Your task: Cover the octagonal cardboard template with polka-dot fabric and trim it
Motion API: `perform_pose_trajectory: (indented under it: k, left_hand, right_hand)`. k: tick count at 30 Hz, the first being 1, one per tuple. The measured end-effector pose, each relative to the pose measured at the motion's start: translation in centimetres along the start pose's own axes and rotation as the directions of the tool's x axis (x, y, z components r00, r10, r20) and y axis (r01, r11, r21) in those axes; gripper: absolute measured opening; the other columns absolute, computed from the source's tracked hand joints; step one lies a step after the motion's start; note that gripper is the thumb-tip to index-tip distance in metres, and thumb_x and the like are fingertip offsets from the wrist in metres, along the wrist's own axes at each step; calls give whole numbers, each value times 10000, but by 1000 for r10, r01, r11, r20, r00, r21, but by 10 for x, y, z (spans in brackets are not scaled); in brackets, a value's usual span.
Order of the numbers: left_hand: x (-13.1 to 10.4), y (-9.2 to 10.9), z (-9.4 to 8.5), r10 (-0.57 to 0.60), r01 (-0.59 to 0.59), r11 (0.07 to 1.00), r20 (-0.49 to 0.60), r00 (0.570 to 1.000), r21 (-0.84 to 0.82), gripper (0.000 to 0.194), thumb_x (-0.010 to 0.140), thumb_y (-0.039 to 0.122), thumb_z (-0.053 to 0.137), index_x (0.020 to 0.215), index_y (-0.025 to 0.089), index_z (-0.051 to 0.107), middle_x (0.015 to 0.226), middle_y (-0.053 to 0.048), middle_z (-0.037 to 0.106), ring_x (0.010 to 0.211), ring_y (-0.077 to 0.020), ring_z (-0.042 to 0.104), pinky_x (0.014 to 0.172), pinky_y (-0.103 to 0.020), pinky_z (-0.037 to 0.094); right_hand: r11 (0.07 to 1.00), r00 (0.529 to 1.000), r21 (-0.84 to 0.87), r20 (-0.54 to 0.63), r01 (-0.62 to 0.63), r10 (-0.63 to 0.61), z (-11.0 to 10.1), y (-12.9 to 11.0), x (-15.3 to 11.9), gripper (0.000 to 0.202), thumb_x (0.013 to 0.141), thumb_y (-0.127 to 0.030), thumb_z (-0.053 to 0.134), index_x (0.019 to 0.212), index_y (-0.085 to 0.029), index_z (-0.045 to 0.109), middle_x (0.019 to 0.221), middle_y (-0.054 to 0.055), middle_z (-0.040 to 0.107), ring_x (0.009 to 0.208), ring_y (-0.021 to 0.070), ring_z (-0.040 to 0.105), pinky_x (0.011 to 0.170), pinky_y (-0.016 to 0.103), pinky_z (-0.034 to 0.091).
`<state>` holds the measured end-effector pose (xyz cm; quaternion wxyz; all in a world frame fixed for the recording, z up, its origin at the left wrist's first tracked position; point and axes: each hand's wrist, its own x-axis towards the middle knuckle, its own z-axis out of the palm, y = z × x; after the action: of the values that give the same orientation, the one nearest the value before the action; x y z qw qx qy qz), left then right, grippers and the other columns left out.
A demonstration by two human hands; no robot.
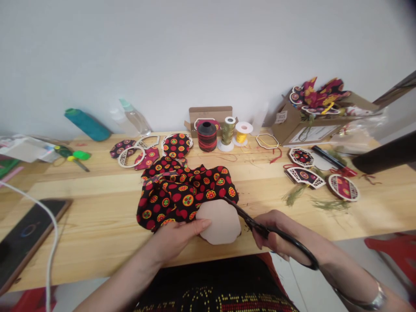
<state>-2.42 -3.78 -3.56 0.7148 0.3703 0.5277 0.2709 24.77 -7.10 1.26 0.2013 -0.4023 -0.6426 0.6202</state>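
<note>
Our left hand (177,240) tight on pale card (219,223), right hand (276,236) around scissors (248,219) at its rim, table edge (224,255) just below.

My left hand (177,238) grips a pale, flat piece with a scalloped edge (221,222), thumb on its face, against bunched black fabric printed with red and yellow rounds (186,200). My right hand (279,236) holds black-handled scissors (251,221), blades along the piece's upper right edge. On the light wooden surface (107,229), a dark smartphone (30,236) lies at far left; a spool of red-and-black thread (207,141) stands behind the fabric.
</note>
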Motion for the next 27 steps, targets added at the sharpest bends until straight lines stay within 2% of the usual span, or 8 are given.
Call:
perform_pose_trajectory:
  k: [7, 12, 21, 27]
  left_hand:
    - [-3, 5, 6, 6, -6, 1000, 9, 1000, -25, 310, 643, 377, 796, 865, 161, 774, 1040, -101, 745, 1069, -307, 651, 1032, -438, 445]
    - [-6, 11, 8, -65, 65, 998, -4, 998, 19, 251, 618, 373, 803, 790, 193, 775, 969, -56, 764, 1031, -298, 673, 1023, -437, 459]
    - [-7, 13, 7, -93, 92, 994, 20, 995, 60, 235, 635, 389, 792, 783, 208, 772, 954, -27, 768, 1032, -280, 675, 1038, -420, 451]
    - [-6, 12, 5, -99, 95, 993, 47, 994, 75, 243, 635, 415, 795, 780, 222, 772, 949, -18, 769, 1015, -271, 683, 1026, -410, 466]
  right_hand:
    - [996, 999, -79, -21, -40, 39, -2, -11, 3, 579, 852, -733, 340, 643, -194, 368, 582, -57, 275, 488, 66, 239, 425, 235, 185]
    - [995, 995, -21, 1, -102, 103, -4, -5, 5, 621, 771, -792, 411, 648, -183, 404, 548, -60, 293, 472, 60, 233, 402, 223, 166]
    - [984, 984, 43, 21, -175, 174, -8, 0, 6, 648, 677, -813, 518, 583, -181, 407, 501, -64, 297, 442, 49, 234, 372, 208, 152]
    - [968, 968, 21, 14, -250, 249, -12, 5, 6, 575, 694, -696, 626, 557, -169, 437, 495, -70, 301, 461, 52, 223, 387, 210, 167]
